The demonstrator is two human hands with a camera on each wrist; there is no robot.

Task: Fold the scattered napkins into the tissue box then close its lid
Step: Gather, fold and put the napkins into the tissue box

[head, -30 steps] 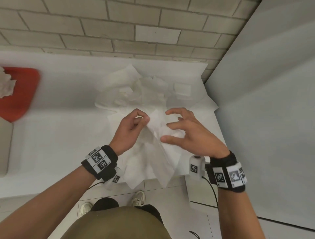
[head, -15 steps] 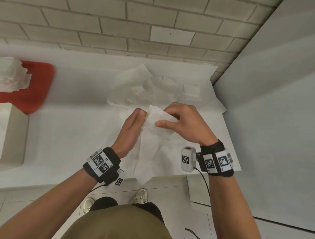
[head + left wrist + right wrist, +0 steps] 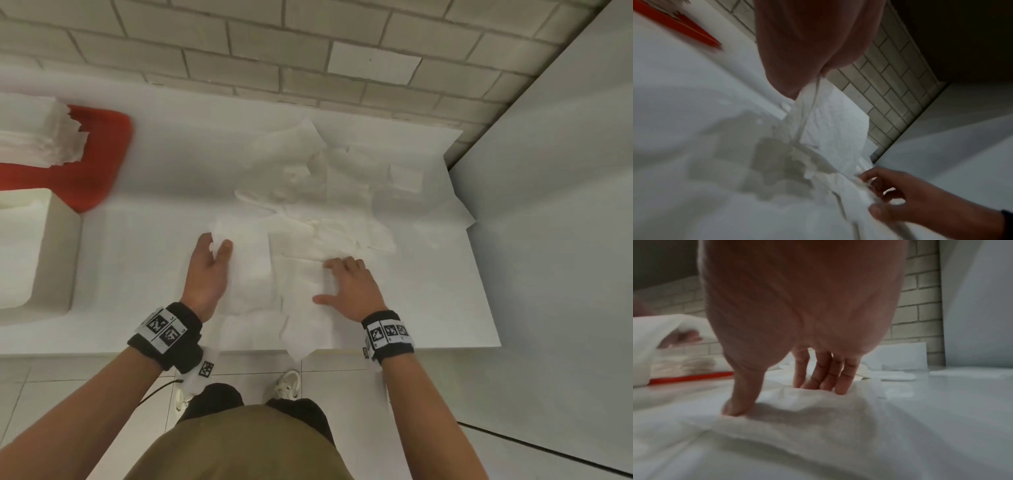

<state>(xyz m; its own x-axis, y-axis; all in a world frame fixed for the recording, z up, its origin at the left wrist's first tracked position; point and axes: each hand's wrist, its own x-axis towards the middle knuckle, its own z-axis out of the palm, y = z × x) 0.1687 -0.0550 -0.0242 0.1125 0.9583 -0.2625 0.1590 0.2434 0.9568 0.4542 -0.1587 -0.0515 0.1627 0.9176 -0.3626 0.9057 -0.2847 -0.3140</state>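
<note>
Barely started folding: left hand (image 3: 205,270) pinches a corner of the thin white paper napkin (image 3: 253,274) at the white counter's (image 3: 137,240) front edge, right hand (image 3: 349,287) presses it flat, fingers straight. Loose crumpled napkins (image 3: 308,171) fill the back right corner; the cream tissue box (image 3: 37,253) at the left edge sits open.
</note>
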